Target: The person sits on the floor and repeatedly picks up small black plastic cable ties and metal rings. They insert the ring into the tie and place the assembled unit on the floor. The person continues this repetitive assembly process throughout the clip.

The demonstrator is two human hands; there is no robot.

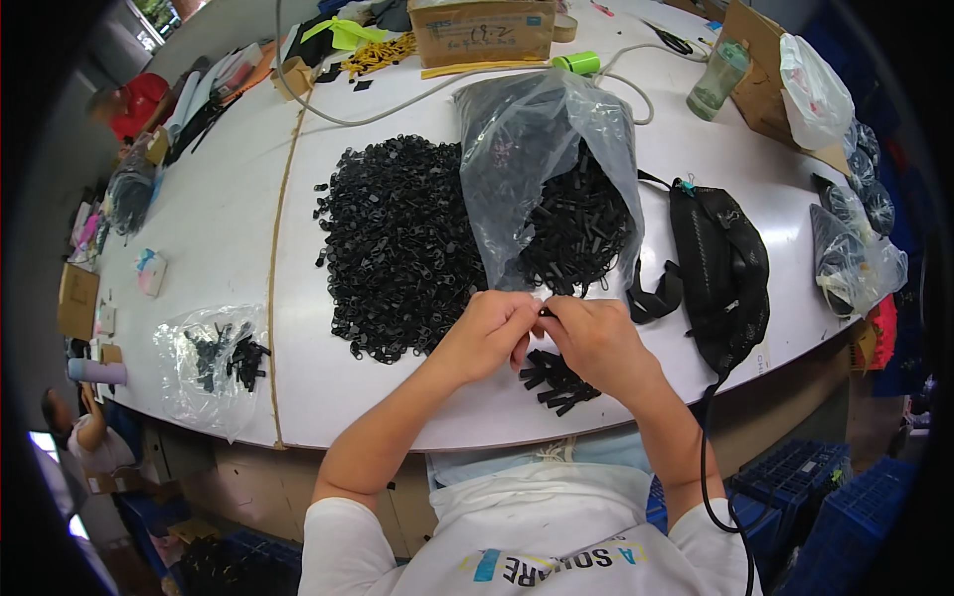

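My left hand (489, 330) and my right hand (602, 338) meet fingertip to fingertip near the front of the white table. Between them they pinch a small black piece (546, 312), mostly hidden by the fingers. Beyond my left hand spreads a large pile of small black looped parts (402, 233). An open clear plastic bag (507, 169) lies past my hands, with black strip-like pieces (581, 223) spilling from its mouth. Under my right hand sits a small heap of black pieces with flat ends (558, 381), close to the table's front edge.
To the right lies a black waist bag (717, 278) with its strap and a cable. A cardboard box (483, 35), a green bottle (717, 79) and yellow parts (381, 55) stand farther back. At left is another plastic bag (211, 368). Other people are at the far left.
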